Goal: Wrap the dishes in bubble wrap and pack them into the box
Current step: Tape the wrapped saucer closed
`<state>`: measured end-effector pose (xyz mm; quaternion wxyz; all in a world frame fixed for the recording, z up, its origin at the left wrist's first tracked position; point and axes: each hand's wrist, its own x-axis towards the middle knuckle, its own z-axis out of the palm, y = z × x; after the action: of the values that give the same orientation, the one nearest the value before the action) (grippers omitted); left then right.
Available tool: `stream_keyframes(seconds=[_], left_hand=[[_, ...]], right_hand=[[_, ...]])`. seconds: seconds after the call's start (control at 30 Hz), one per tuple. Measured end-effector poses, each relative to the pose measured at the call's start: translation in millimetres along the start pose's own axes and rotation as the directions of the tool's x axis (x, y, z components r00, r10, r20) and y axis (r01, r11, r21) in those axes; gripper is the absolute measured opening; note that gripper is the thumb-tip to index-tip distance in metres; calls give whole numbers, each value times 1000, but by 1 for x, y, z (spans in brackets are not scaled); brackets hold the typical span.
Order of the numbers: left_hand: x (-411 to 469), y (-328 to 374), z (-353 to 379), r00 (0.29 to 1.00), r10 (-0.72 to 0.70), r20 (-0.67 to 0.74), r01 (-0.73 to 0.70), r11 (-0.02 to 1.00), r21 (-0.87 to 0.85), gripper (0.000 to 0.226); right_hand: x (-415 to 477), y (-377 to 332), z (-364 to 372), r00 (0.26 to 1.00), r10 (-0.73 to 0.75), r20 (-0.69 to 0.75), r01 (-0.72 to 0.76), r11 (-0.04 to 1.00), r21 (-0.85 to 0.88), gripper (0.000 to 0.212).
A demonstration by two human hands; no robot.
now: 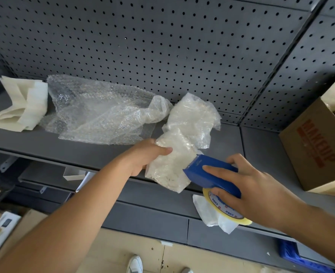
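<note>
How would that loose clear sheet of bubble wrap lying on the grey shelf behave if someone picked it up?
The loose clear sheet of bubble wrap lies crumpled and folded, so it would probably droop floppily. It looks thin and see-through, so likely very light. Pushed along the grey shelf, it may bunch up rather than slide whole.

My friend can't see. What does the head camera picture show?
A left hand holds a bubble-wrapped bundle at a grey shelf while the right hand puts a blue tape gun to it. Loose bubble wrap lies farther left; a cardboard box stands at the right.
</note>
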<state>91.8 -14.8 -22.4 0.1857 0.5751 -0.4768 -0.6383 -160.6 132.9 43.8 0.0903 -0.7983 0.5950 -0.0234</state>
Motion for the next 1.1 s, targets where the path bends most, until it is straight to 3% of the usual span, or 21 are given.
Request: stream_keyframes(seconds=[0.23,0.67,0.87,1.1], left_hand=[[-20,-8,-1,998,36,-55,-56,903,-426,17],[-36,16,-15,976,154,-151,-213,806,-553,19],[-43,18,-22,977,193,-92,-208,755,-622,47],[-55,23,-7,955,264,131,-62,615,-786,39]], right_hand=[[0,-1,-28,994,-80,-75,80,997,6,54],[-5,0,-73,972,-180,-154,181,983,-7,53],[-16,7,-80,958,-206,-199,210,978,0,53],[-22,22,-69,877,-319,-358,367,928,72,54]])
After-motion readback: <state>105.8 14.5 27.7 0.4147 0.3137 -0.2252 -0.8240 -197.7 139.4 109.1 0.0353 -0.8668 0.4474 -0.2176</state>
